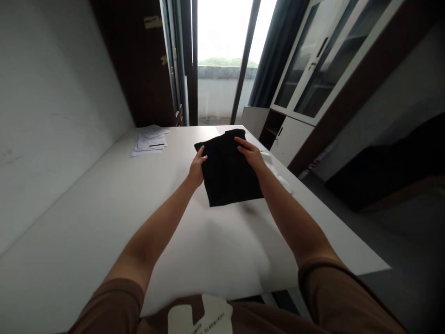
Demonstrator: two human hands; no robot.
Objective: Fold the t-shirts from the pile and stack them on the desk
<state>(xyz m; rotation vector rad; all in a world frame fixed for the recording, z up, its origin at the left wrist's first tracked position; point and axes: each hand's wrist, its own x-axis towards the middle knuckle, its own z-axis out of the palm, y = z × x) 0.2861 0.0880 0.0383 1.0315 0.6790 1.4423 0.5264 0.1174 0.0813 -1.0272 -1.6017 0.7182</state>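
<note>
A folded black cloth [231, 174], perhaps a garment, hangs above the white table between my two hands, its lower edge fairly straight. My left hand [197, 168] grips its left side near the upper corner, thumb on the near face and the other fingers partly hidden. On the upper right, my right hand [251, 155] holds the same cloth, with some fingers lying across its near face. The cloth's far side is out of sight.
Loose paper sheets [150, 140] lie at the table's far left, and white items [274, 169] along its right edge. A wall [62, 116] borders the white table [146, 195] on the left. Glass-door cabinets [313, 65] stand beyond at right, near a bright window [222, 37].
</note>
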